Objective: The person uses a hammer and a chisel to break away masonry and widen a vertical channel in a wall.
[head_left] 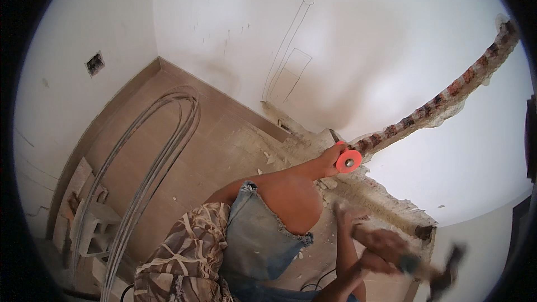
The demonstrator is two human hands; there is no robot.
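My left hand (331, 160) is closed round a chisel (349, 162) with a round pink-red hand guard. The chisel's metal striking end points up toward me. Its tip meets the broken bottom of the white wall, and the exact contact is hidden. At the lower right, my right hand (382, 250) grips a hammer (444, 275), which is blurred by motion. The hammer head is away from the chisel, off to its lower right. A rough channel (442, 100), cut into the wall with reddish brick showing, climbs right from beside the chisel.
Bent grey conduits (151, 151) lie on the brown tiled floor (224, 151) at left. Hollow concrete blocks (99, 226) stand beside them. Pencil outlines (291, 70) mark the wall. Broken plaster (386, 196) runs along its base. My bent knee (293, 204) is between my arms.
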